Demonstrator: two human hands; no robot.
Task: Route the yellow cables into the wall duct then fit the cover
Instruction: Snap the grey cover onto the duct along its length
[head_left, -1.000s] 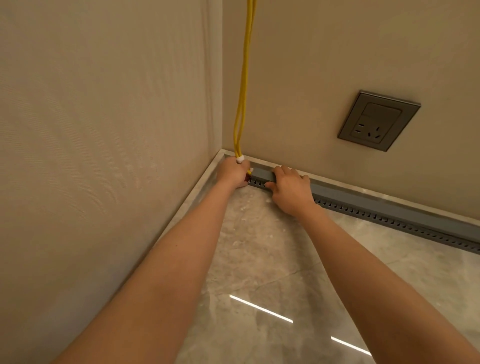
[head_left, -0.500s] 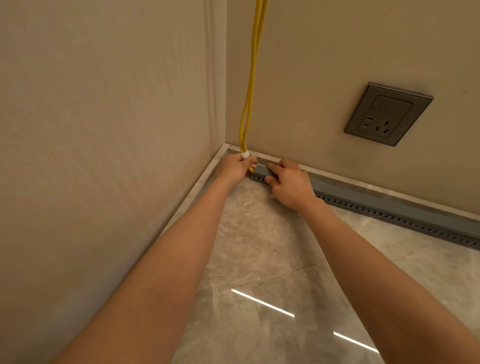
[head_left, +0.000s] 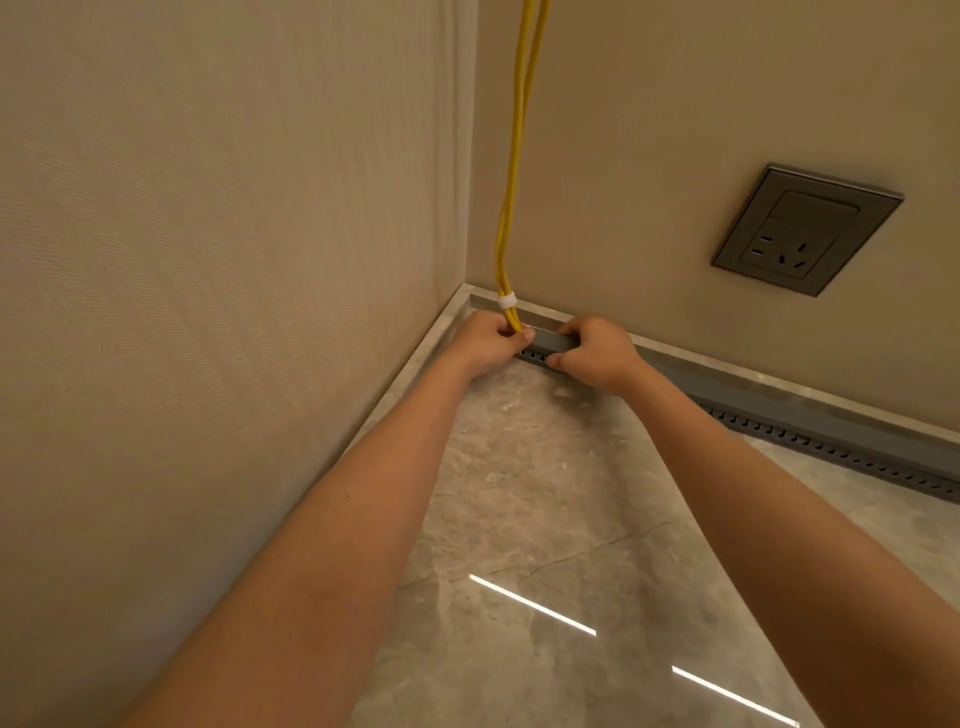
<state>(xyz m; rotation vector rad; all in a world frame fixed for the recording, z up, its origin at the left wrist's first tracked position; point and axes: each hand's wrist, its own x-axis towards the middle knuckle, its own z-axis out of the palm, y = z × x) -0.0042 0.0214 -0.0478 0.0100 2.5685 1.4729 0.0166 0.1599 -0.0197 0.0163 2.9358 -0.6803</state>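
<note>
Along the foot of the back wall (head_left: 649, 130) the grey slotted duct (head_left: 831, 431) runs into the corner, and the yellow cables (head_left: 511, 208) drop from above to its left end. Since a second ago the right hand (head_left: 597, 356) has gone from lying flatter on the duct to clamping the end of its cover (head_left: 551, 340), fingers curled over the top and thumb at the front, while the left hand (head_left: 485, 345) pinches the cables just below their white tie (head_left: 507, 301). I judge the routing nearly done, with only this cover end left to press home.

Head cam aimed fwd & down into corner (head_left: 469, 289), close
</note>
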